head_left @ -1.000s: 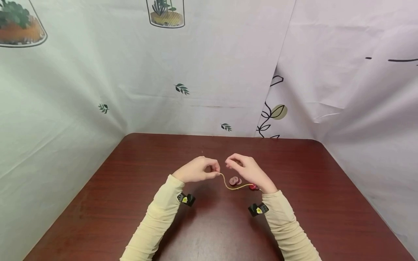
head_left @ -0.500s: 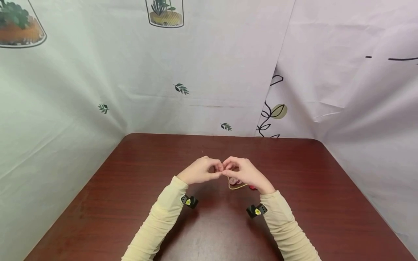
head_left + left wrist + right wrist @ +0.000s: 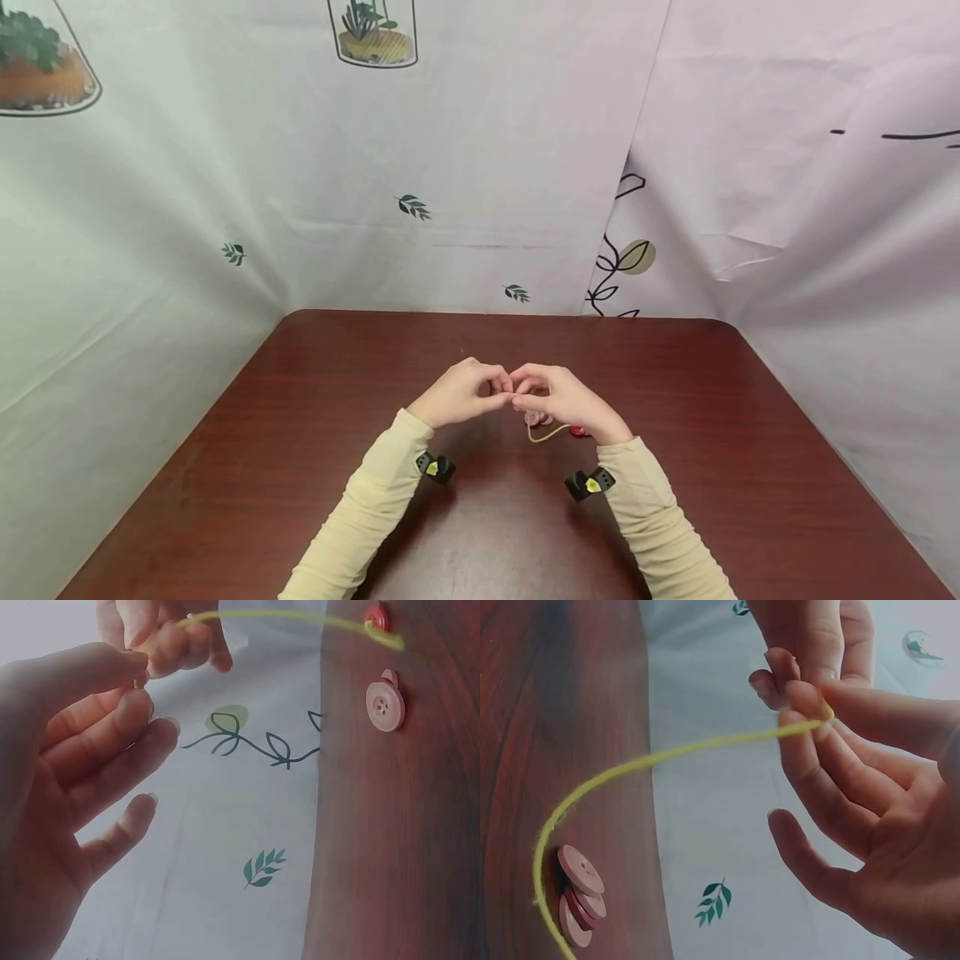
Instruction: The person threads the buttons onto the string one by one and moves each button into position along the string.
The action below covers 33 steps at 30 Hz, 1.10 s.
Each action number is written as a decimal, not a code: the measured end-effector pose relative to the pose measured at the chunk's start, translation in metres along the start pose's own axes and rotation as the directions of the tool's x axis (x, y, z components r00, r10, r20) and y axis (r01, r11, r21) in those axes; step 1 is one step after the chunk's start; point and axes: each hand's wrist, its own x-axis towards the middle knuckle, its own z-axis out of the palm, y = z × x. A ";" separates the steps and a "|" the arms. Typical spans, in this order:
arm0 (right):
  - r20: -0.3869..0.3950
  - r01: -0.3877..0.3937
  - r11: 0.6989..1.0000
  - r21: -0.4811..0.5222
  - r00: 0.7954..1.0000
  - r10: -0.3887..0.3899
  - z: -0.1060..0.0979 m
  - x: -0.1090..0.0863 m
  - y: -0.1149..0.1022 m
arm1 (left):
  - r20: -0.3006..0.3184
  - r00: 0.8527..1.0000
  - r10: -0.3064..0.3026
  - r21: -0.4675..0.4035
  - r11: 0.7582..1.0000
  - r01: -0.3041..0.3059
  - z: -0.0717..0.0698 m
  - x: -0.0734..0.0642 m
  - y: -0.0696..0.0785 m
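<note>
A yellow string runs from the fingertips of both hands down to a red button on the table, where it passes at the button's edge. My left hand pinches the string's end between thumb and forefinger. Touching it tip to tip, my right hand pinches the string just beside that spot; in the right wrist view the string arcs away from its fingers. Below the right hand lie pink buttons, stacked and overlapping with a darker one among them. The exact string tip is hidden by the fingers.
The dark red-brown wooden table has rounded far corners. White sheeting printed with leaves and plant jars hangs behind it and along both sides. Dark straps with small cameras sit on both wrists.
My right hand has moved left and down to meet the left hand and pinch the string. The left hand has shifted slightly right. Over the last half second both hands stay nearly still.
</note>
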 end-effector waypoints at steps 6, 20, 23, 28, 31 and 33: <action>-0.053 -0.003 0.999 -0.040 0.999 0.000 -0.001 0.000 0.001 | -0.013 1.000 0.013 -0.004 1.000 -0.013 0.001 0.001 -0.001; -0.084 -0.025 0.986 -0.167 0.996 0.011 -0.006 -0.001 0.003 | 0.031 0.999 -0.037 -0.067 0.997 0.039 0.007 0.004 0.000; -0.091 -0.043 0.986 -0.159 0.995 0.028 -0.009 -0.002 0.003 | 0.111 0.991 -0.077 -0.058 0.995 0.084 0.011 0.003 0.001; -0.102 -0.059 0.987 -0.151 0.994 0.043 -0.013 -0.006 0.003 | 0.233 0.970 -0.067 -0.012 0.997 0.072 0.019 0.001 0.003; -0.118 -0.056 0.983 -0.176 0.992 0.036 -0.015 -0.007 0.004 | 0.289 0.956 -0.059 -0.013 0.998 0.065 0.026 0.001 0.003; -0.124 -0.059 0.980 -0.190 0.992 0.036 -0.017 -0.006 0.004 | 0.330 0.942 -0.056 -0.013 0.998 0.064 0.030 0.001 0.004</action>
